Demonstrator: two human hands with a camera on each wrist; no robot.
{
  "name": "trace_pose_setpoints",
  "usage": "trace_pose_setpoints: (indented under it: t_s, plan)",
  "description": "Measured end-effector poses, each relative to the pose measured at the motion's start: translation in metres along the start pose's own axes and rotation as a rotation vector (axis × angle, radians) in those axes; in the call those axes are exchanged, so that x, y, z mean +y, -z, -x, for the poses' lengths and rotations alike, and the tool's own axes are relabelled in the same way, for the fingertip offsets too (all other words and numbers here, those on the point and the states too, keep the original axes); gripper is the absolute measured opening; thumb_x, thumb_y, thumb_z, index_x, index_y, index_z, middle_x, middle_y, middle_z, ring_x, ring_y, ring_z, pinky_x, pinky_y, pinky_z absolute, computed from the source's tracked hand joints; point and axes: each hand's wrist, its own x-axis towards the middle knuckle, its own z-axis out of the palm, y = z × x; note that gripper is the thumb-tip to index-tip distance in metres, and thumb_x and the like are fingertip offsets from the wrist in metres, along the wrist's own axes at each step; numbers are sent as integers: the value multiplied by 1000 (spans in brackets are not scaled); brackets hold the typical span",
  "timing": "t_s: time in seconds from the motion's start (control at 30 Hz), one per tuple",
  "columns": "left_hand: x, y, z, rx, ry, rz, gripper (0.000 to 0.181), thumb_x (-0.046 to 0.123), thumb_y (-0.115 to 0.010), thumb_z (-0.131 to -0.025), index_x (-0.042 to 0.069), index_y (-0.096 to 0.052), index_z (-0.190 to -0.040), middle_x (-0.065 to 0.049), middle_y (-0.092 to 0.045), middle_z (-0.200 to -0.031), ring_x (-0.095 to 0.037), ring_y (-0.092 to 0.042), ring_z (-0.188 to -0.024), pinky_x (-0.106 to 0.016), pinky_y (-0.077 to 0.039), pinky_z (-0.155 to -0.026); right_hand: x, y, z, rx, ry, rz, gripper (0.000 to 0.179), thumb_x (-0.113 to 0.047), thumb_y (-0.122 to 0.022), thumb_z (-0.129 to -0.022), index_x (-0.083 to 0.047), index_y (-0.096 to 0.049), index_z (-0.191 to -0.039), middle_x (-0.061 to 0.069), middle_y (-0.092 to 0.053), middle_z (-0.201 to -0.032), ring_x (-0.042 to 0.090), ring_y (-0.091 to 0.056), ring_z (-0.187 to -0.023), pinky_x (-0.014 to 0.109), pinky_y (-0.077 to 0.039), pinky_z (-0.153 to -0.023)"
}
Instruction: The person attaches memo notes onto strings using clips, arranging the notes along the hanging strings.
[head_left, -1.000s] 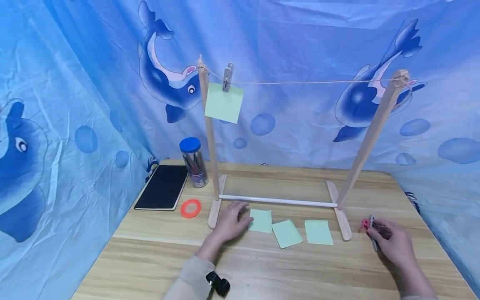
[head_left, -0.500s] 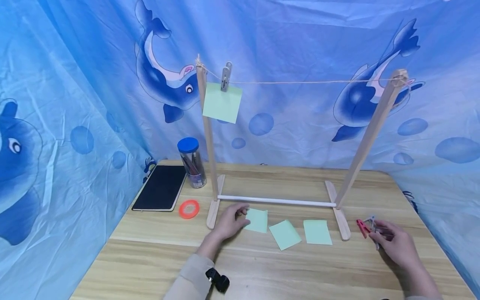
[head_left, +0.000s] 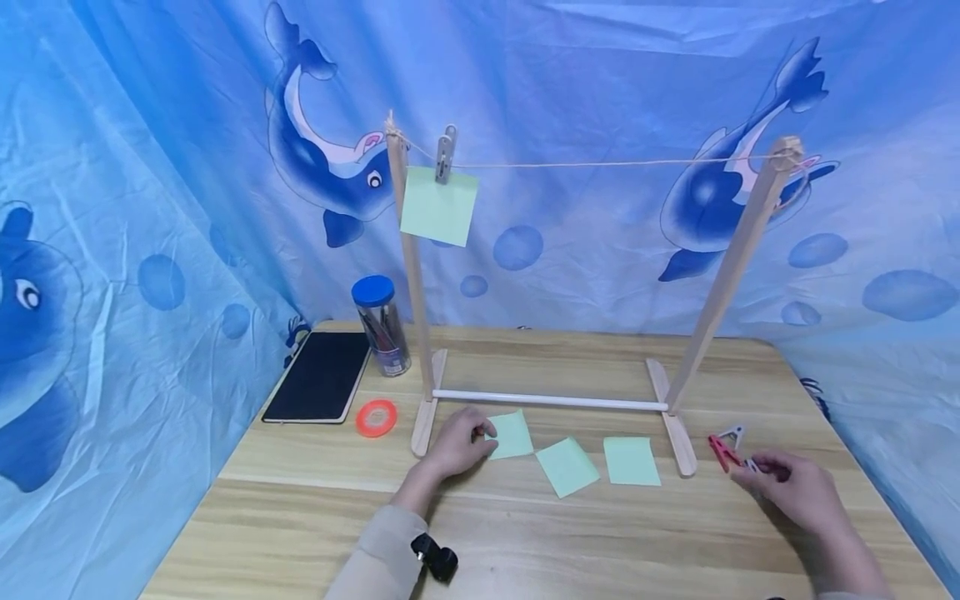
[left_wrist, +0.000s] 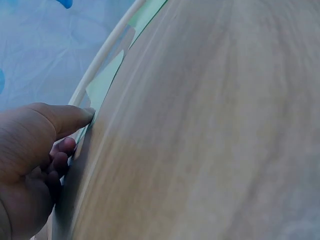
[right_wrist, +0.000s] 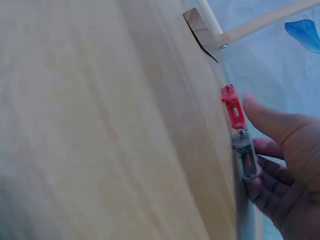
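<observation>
Left hand (head_left: 459,443) is pinching the leftmost note (head_left: 512,436) on the tabletop (head_left: 300,517) by its edge — presumably leaving the face uncovered. Right of the rack (head_left: 551,400), a red clip (head_left: 722,453) and grey clip (right_wrist: 247,162) are sitting within finger reach — right hand (head_left: 798,492) standing half-open there, any grip unclear.

Gap between wooden posts (head_left: 722,283), string (head_left: 600,164) above, rod (head_left: 551,401) below

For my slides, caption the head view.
One hanging note clipped to string; left hand touches a second note, right hand is at clothespins.
</observation>
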Motion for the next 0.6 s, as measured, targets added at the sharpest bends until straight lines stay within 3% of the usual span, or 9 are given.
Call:
trace_pose_setpoints:
  t_s: [0.13,0.27,0.43,0.53,0.6]
  plan:
    - [0,1,2,8,54,24,29,22,-79,-87,9,-70,-110,-1,-57,-97,-16,-52,-87,-33,-48,-78,1,8,-1,-108,0,51,62,-41,-89,-76,10,-71,-107,6,-69,-84,14,-57,-73,27,-45,-58]
    - [0,1,4,6,105,37,54,31,-83,-84,6,-64,-129,-3,-53,-106,-16,-51,-90,-33,-48,-77,3,12,0,-175,-9,105,50,-40,-86,-79,4,-72,-96,2,-66,-80,15,-54,-72,28,-43,-57]
    - [2,0,5,16,37,-54,47,30,-81,-87,7,-69,-126,-8,-55,-121,-21,-57,-101,-39,-51,-89,4,15,3,-169,2,91,35,-36,-79,-89,-2,-73,-97,4,-68,-83,14,-56,-74,27,-44,-59]
    - [6,-2,6,35,-23,-176,39,32,-77,-90,8,-73,-121,-11,-59,-127,-27,-60,-111,-45,-50,-98,6,15,6,-97,21,68,35,-33,-73,-94,0,-73,-105,12,-72,-91,13,-61,-77,27,-47,-61]
    - [9,-4,6,56,-39,-256,35,35,-76,-91,9,-76,-115,-11,-62,-123,-27,-61,-110,-45,-52,-96,8,14,7,-44,23,54,37,-33,-72,-95,1,-73,-110,16,-73,-93,9,-62,-76,25,-48,-61]
